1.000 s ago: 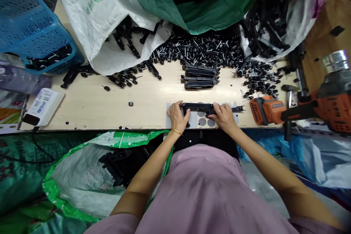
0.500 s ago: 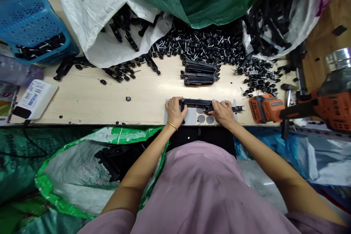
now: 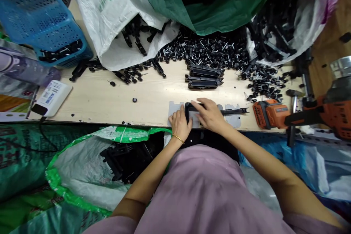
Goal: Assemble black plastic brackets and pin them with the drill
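Note:
A long black plastic bar [image 3: 189, 111] lies crosswise near the table's front edge. My left hand [image 3: 180, 124] is closed on its left end, thumb and fingers against the sides. Over the bar, my right hand [image 3: 210, 115] is open, its fingers stretched leftward and slightly apart; whether the fingertips touch it is hard to make out. A slim forked black piece [image 3: 237, 110] sticks out to the right beyond the right hand. Underneath is a grey sheet [image 3: 233, 120] with round marks. Several similar black bars [image 3: 205, 82] lie stacked just behind.
Heaped black-headed pins [image 3: 211, 49] spread behind the stack. Sacks of black parts stand at the back, including a white sack [image 3: 109, 40]. At right are an orange battery [image 3: 271, 114], a hammer [image 3: 294, 100] and a power tool [image 3: 326, 117]. A green-rimmed sack [image 3: 68, 186] hangs below left.
My right hand has moved left along the bar and its fingers have come off their earlier grip. My left hand stays at the left end. The whole view has shifted slightly.

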Demonstrator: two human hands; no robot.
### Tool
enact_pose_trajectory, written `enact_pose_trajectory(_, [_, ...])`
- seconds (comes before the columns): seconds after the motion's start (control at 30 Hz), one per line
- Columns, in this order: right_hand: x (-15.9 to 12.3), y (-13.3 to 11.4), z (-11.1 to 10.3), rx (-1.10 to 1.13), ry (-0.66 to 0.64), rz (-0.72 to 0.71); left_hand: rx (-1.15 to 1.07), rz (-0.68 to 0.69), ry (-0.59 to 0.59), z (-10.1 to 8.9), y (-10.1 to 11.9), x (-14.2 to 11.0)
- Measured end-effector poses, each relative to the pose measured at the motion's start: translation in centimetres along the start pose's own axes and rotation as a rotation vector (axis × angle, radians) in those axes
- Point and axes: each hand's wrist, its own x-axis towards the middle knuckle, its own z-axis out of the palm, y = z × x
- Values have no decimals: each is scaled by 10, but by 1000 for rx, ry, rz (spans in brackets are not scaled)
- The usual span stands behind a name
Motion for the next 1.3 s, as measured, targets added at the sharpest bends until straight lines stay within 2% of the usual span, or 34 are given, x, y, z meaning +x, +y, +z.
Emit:
enact_pose_trajectory(0.1, [20, -6, 24, -81, -88, -60, 12, 48, -73, 0, -5, 6])
enact_pose_trajectory(0.2, [22, -4, 37, -197, -109, -52, -3, 48, -159, 0, 3, 12])
enact_pose_trajectory(0.37, [20, -4, 34, -293, -135, -53, 4, -122, -175, -2, 24, 16])
enact_pose_trajectory(0.53, [25, -4, 34, -277, -147, -63, 70, 25, -304, -13, 3, 22])
enact_pose_trajectory(0.7, [20, -12, 31, -137, -100, -29, 100, -3, -347, -25, -5, 25])
enact_pose_trajectory(0.77, [6, -14, 22, -51, -5, 7, 60, 95, -384, -37, -7, 24])
enact_pose_trajectory(0.8, [-5, -13, 16, -11, 61, 50, 40, 156, -360, -45, -9, 24])
enact_pose_trajectory(0.9, [-42, 3, -3, 58, 212, 251, -13, 390, -174, -67, -12, 27])
enact_pose_trajectory(0.97, [-63, 21, -11, 55, 174, 321, -23, 637, -168, -70, -10, 33])
enact_pose_trajectory(1.03, [-74, 38, -12, 23, 64, 310, 22, 862, -271, -64, -7, 43])
enact_pose_trajectory(1.07, [-76, 44, -10, -1, 18, 298, 65, 928, -316, -59, -6, 49])
enact_pose_trajectory(1.2, [-68, 50, 5, -105, -16, 334, 194, 992, -356, -37, -7, 68])
enact_pose_trajectory(1.3, [-62, 46, 16, -162, 5, 373, 207, 989, -336, -33, -8, 69])
